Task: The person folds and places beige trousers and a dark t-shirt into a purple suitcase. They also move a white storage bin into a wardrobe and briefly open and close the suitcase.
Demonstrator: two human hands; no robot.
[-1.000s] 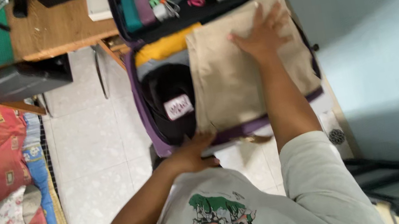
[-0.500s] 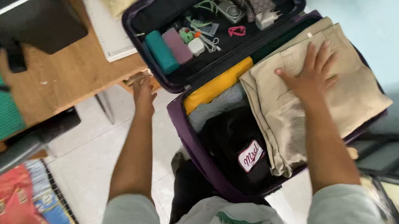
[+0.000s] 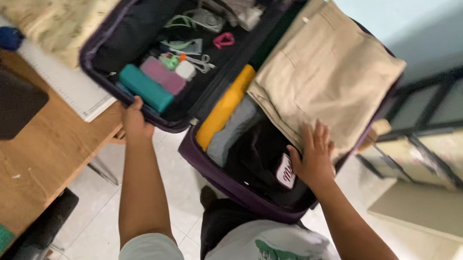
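Plainly, everything sits around the open purple suitcase. The left hand grips the outer edge of its raised lid, fingers curled over the rim beside a teal pouch and a pink pouch tucked inside the lid. The right hand lies flat, fingers spread, on the near corner of the folded beige trousers in the suitcase's main compartment, thumb towards a black garment with a white patch; it clasps nothing. A yellow folded cloth lies deeper in, towards the hinge. The trousers overhang the suitcase's far rim, so I judge they could catch in the edge or slide out if the lid swings over. Loose cables in the lid could also spill, since the pictures show no strap or cover over them.
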